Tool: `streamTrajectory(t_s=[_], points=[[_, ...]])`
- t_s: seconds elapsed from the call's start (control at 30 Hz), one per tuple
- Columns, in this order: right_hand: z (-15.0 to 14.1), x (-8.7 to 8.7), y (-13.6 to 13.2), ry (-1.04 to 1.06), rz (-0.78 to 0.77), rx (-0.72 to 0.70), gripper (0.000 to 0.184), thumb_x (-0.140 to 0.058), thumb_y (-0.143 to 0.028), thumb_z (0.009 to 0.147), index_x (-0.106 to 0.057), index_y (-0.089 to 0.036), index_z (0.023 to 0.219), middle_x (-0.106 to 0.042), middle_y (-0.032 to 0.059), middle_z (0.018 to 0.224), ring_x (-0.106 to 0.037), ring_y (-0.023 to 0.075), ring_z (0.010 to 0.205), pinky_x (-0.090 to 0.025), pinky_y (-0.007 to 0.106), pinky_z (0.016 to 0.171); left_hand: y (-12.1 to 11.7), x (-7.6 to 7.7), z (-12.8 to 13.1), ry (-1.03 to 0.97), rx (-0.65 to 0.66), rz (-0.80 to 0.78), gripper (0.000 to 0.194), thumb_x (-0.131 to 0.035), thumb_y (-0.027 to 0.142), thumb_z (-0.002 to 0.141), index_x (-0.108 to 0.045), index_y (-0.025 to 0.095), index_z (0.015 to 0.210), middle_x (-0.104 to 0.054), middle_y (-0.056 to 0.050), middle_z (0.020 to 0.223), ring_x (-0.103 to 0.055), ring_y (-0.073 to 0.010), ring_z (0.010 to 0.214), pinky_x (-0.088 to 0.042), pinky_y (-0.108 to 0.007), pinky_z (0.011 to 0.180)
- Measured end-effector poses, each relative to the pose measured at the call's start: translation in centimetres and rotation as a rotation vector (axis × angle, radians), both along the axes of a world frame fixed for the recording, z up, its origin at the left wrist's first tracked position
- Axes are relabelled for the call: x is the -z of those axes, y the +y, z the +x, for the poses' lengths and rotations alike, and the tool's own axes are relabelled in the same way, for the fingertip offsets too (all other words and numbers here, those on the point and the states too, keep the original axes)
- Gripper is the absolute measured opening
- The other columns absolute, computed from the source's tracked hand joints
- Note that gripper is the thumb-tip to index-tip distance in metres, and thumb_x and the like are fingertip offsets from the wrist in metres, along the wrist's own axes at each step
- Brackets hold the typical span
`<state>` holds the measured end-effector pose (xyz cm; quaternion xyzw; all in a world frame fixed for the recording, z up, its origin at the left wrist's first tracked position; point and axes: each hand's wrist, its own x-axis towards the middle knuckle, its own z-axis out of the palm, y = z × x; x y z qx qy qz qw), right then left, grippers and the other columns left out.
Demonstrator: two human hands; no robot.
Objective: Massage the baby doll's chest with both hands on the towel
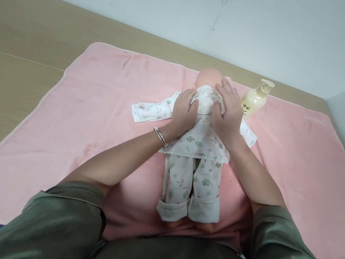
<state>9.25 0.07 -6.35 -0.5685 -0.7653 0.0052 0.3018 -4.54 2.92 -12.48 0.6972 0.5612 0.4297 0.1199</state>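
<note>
A doll lies on its back, its bald head point(210, 78) pointing away from me. A white long-sleeved baby shirt point(201, 140) with small green animal prints covers its torso, the collar bunched up near the face. One sleeve point(152, 111) stretches flat to the left; the other partly shows past my right wrist. Matching baby trousers point(179, 182) with turned-up cuffs cover the legs. My left hand point(185, 109) is closed on the shirt at the shoulder, thumb by the collar. My right hand point(229, 114) rests with fingers apart on the other shoulder, fingertips beside the head.
A pink blanket point(104, 106) lies under the doll on a wooden table point(28, 30). A pale yellow pump bottle point(254, 99) stands just beyond my right hand. Behind the table rises a white wall point(165, 7) with dark marks.
</note>
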Motion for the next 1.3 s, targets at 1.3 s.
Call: streamTrajectory(t_s=[1.3], points=[[10.3, -5.1, 2.5, -0.008, 0.052, 0.145, 0.060, -0.022, -0.033, 0.099, -0.017, -0.023, 0.158, -0.042, 0.0095, 0.157, -0.039, 0.0302, 0.146, -0.034, 0.057, 0.119, 2.6, -6.4, 4.3, -0.785, 0.467, -0.337, 0.048, -0.028, 0.050, 0.100, -0.060, 0.022, 0.123, -0.064, -0.009, 0.130, -0.054, -0.0244, 0.134, -0.049, -0.043, 0.109]])
